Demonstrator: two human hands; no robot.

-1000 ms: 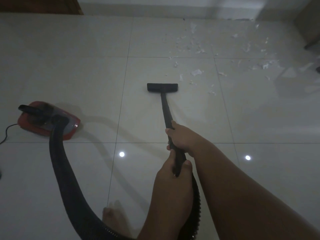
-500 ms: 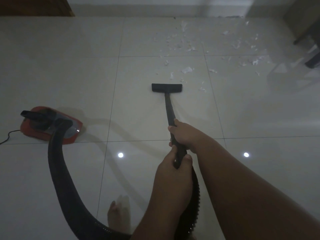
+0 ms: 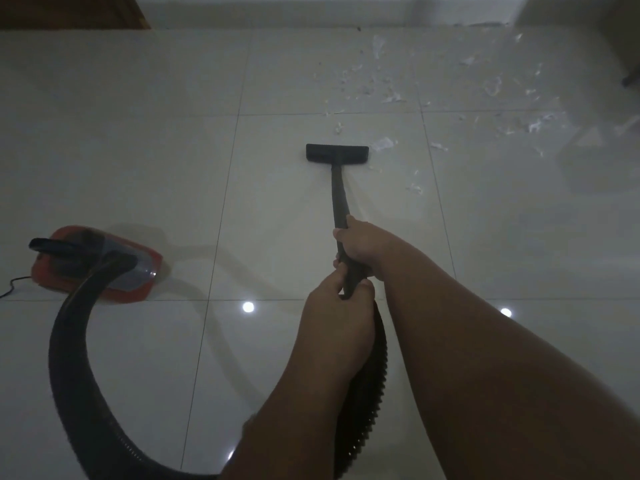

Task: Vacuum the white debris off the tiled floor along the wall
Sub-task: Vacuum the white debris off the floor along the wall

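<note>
Right hand point(image 3: 363, 247) and, nearer, left hand point(image 3: 336, 306) both grip the stiff, light-looking wand point(image 3: 339, 195) sensibly just ahead of the hose point(image 3: 69, 358), its floor nozzle point(image 3: 337, 153) flat on the tiled floor point(image 3: 138, 150) at the near-left edge of the flimsy white debris point(image 3: 391, 95) strewn toward the far wall point(image 3: 311, 8).

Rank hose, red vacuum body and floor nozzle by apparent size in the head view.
1. hose, largest, partly because it runs nearest the camera
2. red vacuum body
3. floor nozzle, smallest, but farthest away, so true size is unsure
</note>
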